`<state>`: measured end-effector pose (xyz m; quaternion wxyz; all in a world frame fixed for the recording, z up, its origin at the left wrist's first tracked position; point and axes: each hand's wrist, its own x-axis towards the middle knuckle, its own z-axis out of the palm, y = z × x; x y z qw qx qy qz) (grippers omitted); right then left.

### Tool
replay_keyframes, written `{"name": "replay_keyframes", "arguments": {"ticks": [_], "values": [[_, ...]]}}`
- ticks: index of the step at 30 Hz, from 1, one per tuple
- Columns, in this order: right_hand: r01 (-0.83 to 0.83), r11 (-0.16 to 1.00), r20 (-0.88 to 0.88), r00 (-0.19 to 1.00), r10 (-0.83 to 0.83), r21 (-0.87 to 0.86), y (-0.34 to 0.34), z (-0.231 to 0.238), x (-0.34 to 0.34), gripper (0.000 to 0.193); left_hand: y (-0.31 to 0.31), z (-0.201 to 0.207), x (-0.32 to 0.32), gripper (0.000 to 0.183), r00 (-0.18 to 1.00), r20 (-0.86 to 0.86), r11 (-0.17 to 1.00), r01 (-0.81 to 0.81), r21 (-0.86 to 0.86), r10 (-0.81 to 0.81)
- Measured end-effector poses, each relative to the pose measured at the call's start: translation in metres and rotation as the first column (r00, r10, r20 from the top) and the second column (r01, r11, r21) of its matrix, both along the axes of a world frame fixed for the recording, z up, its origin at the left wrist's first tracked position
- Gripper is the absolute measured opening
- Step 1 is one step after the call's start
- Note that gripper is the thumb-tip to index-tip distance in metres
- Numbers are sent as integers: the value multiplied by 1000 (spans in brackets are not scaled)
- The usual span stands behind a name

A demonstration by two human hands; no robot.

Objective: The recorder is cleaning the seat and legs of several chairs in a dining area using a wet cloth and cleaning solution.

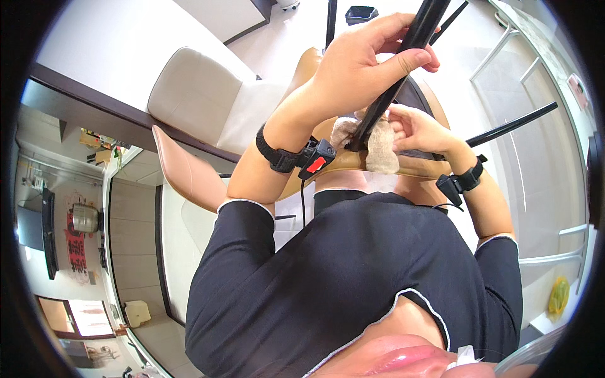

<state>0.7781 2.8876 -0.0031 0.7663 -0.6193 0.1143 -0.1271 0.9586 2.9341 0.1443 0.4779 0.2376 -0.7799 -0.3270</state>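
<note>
An overturned chair with a tan shell (413,167) lies across my lap, its black legs pointing up and outward. My left hand (372,60) is closed around one black chair leg (430,17), thumb on the near side, well above its base. Lower down, a beige cloth (382,150) is bunched around the foot of that same leg, where it meets the underside. The fingers of my right hand (421,129) pinch the cloth from the right; part of the grip is hidden behind it. Both wrists wear black straps with small devices.
Another black leg (513,125) of this chair juts out to the right. A beige chair (192,94) stands at the far left, and a pink chair back (186,167) is nearer. A white-framed glass table (535,183) runs along the right. A black bin (361,15) sits on the far floor.
</note>
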Motion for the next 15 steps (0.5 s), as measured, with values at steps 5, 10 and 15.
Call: {"name": "replay_keyframes", "arguments": {"ticks": [5, 10, 15], "values": [[330, 832, 150, 944, -294, -447, 42, 6, 41, 57, 4, 3, 3, 38, 994, 94, 998, -58, -38, 61], [297, 765, 182, 955, -235, -571, 30, 1, 41, 59, 8, 2, 14, 51, 977, 212, 979, 16, -202, 28], [335, 909, 278, 923, -265, -248, 36, 35, 26, 69, 18, 0, 22, 55, 985, 141, 994, 106, -12, -104]]}}
